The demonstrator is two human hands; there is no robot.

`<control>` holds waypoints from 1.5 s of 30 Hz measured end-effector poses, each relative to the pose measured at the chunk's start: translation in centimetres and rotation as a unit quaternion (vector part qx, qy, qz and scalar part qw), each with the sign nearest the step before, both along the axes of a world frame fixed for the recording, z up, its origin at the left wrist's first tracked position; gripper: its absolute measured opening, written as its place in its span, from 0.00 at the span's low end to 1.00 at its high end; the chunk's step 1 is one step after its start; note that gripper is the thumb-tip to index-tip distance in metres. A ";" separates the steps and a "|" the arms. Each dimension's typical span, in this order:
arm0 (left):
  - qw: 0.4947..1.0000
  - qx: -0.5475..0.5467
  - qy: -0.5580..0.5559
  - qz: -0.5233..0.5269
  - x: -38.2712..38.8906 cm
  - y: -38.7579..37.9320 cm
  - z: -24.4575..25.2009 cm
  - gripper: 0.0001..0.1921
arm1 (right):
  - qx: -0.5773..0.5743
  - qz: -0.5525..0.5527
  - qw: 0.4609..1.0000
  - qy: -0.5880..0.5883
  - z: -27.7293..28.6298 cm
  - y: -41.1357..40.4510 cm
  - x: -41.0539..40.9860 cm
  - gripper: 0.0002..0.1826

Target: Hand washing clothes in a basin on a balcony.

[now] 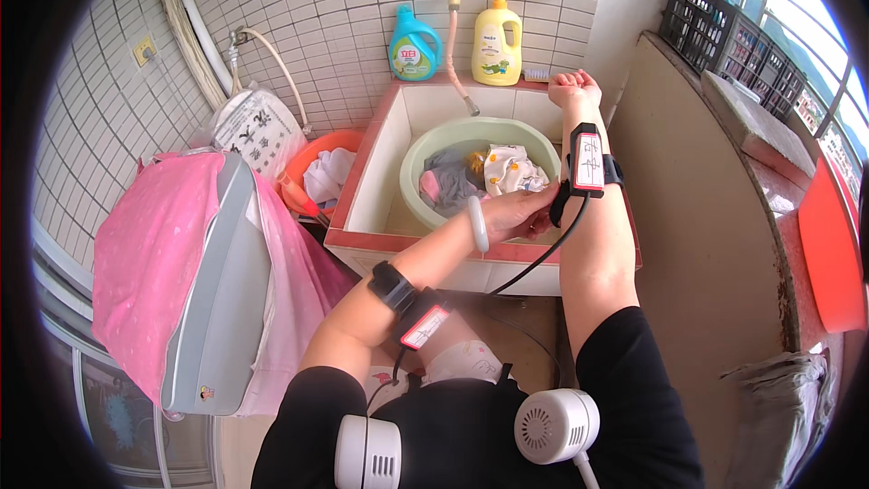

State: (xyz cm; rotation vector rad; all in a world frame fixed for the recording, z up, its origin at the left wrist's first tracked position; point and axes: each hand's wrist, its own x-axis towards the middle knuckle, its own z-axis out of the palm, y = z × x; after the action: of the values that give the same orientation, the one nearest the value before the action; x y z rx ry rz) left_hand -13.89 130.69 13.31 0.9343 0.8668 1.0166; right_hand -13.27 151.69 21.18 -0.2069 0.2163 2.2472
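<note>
My left hand (519,214), with a pale bangle (478,224) at its wrist, reaches across to my right forearm. Its thumb and fingers pinch the loose end of a black strap (560,205). That strap belongs to a black wearable device (587,159) with a cable and a labelled face. My right hand (576,87) is raised past the sink's right rim, fingers curled in and nothing visible in them. Below lies a pale green basin (411,193) holding water, grey cloth (451,180) and a white printed garment (512,170). A similar device (421,326) sits on my left forearm.
The basin stands in a tiled sink (370,149). Behind it are a blue detergent bottle (413,47), a yellow pump bottle (497,44) and a hose (451,54). An orange basin (299,156) and a pink-covered washing machine (231,278) stand left; a wall ledge (719,115) runs right.
</note>
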 end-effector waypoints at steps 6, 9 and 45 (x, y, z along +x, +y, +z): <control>0.995 0.057 0.058 0.059 1.9 -3.9 0.6 0.17 | 0.128 -0.073 0.970 -0.192 -1.3 -0.4 0.2 0.05; 0.920 0.262 0.277 0.090 2.1 -4.7 2.9 0.13 | 0.287 -0.113 0.883 -0.355 -1.3 -2.9 -1.5 0.04; 0.977 0.142 0.161 0.017 4.2 0.4 11.0 0.08 | 0.811 -0.156 -0.239 -0.510 -3.9 -4.4 -1.0 0.03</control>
State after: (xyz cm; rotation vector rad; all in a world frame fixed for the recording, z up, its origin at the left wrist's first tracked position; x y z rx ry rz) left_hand -9.69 131.06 24.35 1.3580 1.0226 1.0525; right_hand -14.27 147.30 17.25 0.2832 3.3156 0.8818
